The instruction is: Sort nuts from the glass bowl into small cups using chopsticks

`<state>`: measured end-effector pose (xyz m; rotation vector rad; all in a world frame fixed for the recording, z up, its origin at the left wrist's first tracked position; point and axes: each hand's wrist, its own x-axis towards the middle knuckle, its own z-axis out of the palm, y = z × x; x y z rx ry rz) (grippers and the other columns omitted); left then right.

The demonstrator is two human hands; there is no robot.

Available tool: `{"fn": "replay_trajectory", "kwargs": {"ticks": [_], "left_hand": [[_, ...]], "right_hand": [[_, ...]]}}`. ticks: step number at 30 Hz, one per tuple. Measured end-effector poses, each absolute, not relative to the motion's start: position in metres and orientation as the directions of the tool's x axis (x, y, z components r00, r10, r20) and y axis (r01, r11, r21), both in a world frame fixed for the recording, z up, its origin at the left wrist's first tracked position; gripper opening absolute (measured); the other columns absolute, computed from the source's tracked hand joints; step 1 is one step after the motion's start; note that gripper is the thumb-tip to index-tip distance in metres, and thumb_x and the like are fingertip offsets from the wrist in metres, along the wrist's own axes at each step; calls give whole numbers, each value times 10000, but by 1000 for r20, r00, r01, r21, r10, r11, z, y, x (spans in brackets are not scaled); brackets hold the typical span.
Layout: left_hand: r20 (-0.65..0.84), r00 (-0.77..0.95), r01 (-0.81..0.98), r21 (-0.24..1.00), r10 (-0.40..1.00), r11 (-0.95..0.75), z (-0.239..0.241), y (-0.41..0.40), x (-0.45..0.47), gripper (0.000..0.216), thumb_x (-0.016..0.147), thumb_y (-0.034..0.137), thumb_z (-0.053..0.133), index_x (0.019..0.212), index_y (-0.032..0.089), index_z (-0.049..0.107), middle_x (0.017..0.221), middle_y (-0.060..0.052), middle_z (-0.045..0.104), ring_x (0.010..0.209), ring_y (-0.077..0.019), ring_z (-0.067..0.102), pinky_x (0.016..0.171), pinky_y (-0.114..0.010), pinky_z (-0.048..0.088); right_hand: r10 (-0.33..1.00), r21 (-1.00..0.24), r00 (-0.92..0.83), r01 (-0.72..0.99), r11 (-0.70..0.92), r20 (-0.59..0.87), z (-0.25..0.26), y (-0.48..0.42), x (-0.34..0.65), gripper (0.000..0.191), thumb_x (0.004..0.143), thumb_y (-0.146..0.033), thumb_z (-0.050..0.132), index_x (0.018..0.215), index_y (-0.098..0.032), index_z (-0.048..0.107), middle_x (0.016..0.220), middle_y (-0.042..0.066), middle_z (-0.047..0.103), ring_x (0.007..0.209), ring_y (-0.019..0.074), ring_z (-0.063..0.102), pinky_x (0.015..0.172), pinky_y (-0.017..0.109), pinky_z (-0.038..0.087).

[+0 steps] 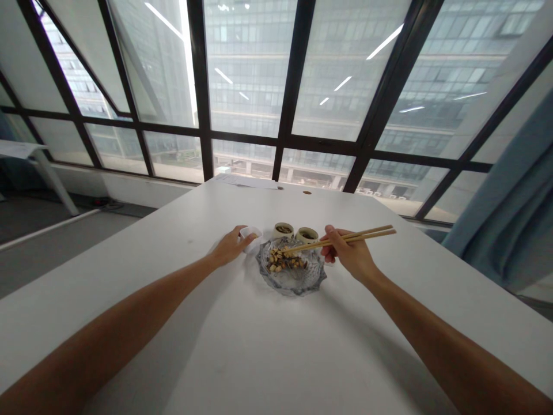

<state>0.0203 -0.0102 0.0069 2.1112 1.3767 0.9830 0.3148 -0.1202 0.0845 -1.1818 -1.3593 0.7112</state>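
My right hand (pixel 344 249) is closed around a pair of wooden chopsticks (pixel 370 233). Their tips reach into small yellowish and dark brown pieces (pixel 280 262), of a kind I cannot make out, in a clear glass bowl (pixel 294 285) with a wavy rim. To the left of the bowl, my left hand (pixel 228 246) grips a small white cup (pixel 250 240) by its side. Just behind the bowl stand two small pale round cups, the left cup (pixel 283 229) and the right cup (pixel 307 233), both with dark contents.
Everything stands on a large white table (pixel 268 351). Papers (pixel 242 181) lie at its far end, near a round brownish spot (pixel 307 192). Tall dark-framed windows (pixel 250 63) rise behind. A blue curtain (pixel 505 219) hangs on the right, and another white table (pixel 26 150) is at the left.
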Motion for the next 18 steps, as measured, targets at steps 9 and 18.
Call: {"fn": "replay_trajectory", "kwargs": {"ticks": [9,18], "left_hand": [[355,245,589,685,902,-429,3,-8,20,711,856,684,469,1326,153,517,908,-72,668,788,-203,641,718,-314,499],[489,312,701,461,815,-545,34,6,56,626,889,603,496,1354,184,486,1329,-144,603,1243,-285,540,1056,-448,403]], "right_hand": [[892,-877,143,304,372,428,91,-125,316,606,692,-754,686,673,-149,672,492,43,626,373,134,549,350,237,446],[789,-769,252,514,381,560,115,-122,347,657,745,-792,596,676,-141,655,510,65,639,379,138,568,349,224,436]]}}
